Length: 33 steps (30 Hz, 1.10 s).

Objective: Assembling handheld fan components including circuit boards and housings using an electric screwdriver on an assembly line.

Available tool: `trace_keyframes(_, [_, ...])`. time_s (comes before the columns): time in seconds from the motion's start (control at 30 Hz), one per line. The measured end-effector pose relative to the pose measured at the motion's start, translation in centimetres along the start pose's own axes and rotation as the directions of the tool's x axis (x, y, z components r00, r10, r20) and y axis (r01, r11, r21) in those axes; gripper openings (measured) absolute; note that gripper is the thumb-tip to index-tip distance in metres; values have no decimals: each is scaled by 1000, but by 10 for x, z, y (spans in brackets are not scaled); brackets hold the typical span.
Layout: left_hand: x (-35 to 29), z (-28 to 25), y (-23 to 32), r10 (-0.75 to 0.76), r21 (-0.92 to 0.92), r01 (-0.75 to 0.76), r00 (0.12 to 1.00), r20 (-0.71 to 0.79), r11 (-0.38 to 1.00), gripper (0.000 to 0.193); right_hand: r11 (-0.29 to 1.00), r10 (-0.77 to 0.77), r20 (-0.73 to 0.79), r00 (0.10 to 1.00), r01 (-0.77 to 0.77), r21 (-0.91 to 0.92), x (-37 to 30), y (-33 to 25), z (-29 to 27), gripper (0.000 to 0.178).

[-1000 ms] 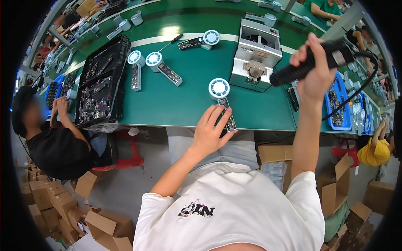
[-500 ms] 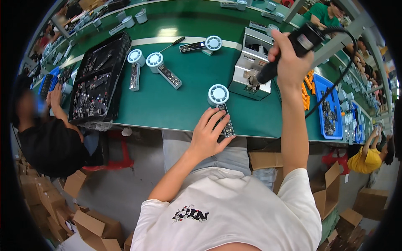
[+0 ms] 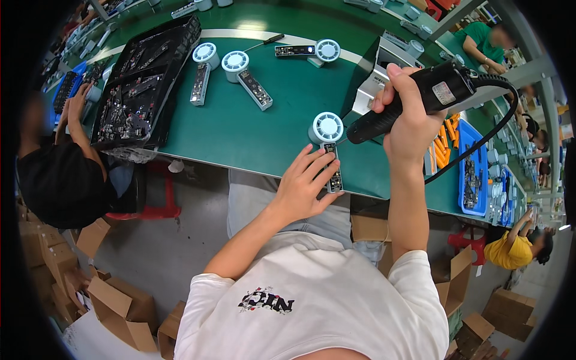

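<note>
A pale blue handheld fan [image 3: 328, 126] with a round slotted head lies near the bench's front edge. Its open handle [image 3: 331, 149] shows a circuit board. My left hand [image 3: 305, 181] is closed over that handle, fingers across the board and thumb at its lower end. In my right hand [image 3: 411, 117] is a black electric screwdriver [image 3: 445, 87], tilted, with a cord at its back. Its thin bit points at the top of the handle, just below the fan head; whether it touches cannot be made out. Behind the screwdriver stands a silver screw feeder [image 3: 367, 90], partly hidden.
Three more opened fans [image 3: 255, 90] and a small screwdriver [image 3: 264, 43] lie farther back on the green bench [image 3: 234, 141]. At left is a black tray [image 3: 180, 78] of circuit boards. Orange cylinders [image 3: 444, 144] and a blue tray [image 3: 478, 201] are at right. Co-workers sit on both sides.
My right hand has brought the electric screwdriver from the screw feeder leftward to the fan. My left hand stays on the handle. The whole view has shifted slightly.
</note>
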State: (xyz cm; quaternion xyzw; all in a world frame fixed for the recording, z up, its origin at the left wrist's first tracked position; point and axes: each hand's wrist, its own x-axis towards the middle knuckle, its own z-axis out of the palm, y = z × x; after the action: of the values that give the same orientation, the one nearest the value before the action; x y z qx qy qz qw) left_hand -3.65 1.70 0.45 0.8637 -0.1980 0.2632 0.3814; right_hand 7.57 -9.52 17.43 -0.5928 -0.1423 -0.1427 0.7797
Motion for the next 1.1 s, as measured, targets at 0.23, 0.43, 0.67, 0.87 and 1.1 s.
trace_keyframes(0.23, [0,1,1,-18,-10,18,1000,-4,1000,58,996,-33,6,999,33,-77,-1,2,3,15])
trace_keyframes(0.43, [-2,5,0,-56,-27,56,998,20,998,59,991,-73,62,995,80,-112,-3,1,4,15])
trace_keyframes(0.67, [0,6,1,-55,-13,55,998,-9,998,59,991,-56,74,996,64,-115,-3,0,4,14])
trace_keyframes(0.87, [2,7,1,-60,-20,60,998,-18,998,57,992,-36,62,997,43,-119,-3,-2,5,14])
trace_keyframes(1.1, [1,11,0,-70,-30,69,997,-29,997,57,987,-86,93,992,98,-128,-4,9,6,16])
